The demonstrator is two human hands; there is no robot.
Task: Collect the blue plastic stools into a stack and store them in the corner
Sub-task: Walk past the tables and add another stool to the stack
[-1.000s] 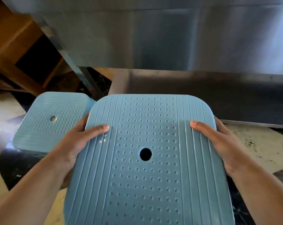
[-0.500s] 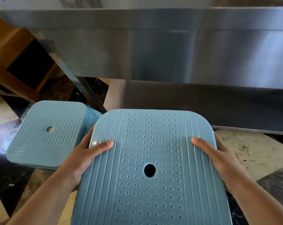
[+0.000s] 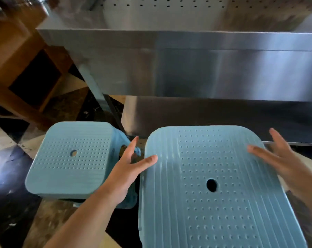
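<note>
A large blue plastic stool [image 3: 214, 190] fills the lower right, its dotted seat with a centre hole facing up. A second blue stool [image 3: 71, 158] stands on the floor to its left, close beside it. My left hand [image 3: 128, 167] hovers between the two stools with straight spread fingers, the thumb tip at the big stool's left edge. My right hand [image 3: 280, 158] is off the stool's right side, fingers straight and spread, blurred. Neither hand holds anything. The stools' legs are mostly hidden under the seats.
A stainless steel counter [image 3: 187, 65] with a lower shelf [image 3: 223, 115] runs right behind the stools. A brown wooden cabinet [image 3: 26, 72] stands at the left. The floor [image 3: 6, 169] has dark and pale marble tiles.
Both hands gripped the big stool's sides before; now they have let go and opened, moving away from it. The view has lifted, showing more of the counter.
</note>
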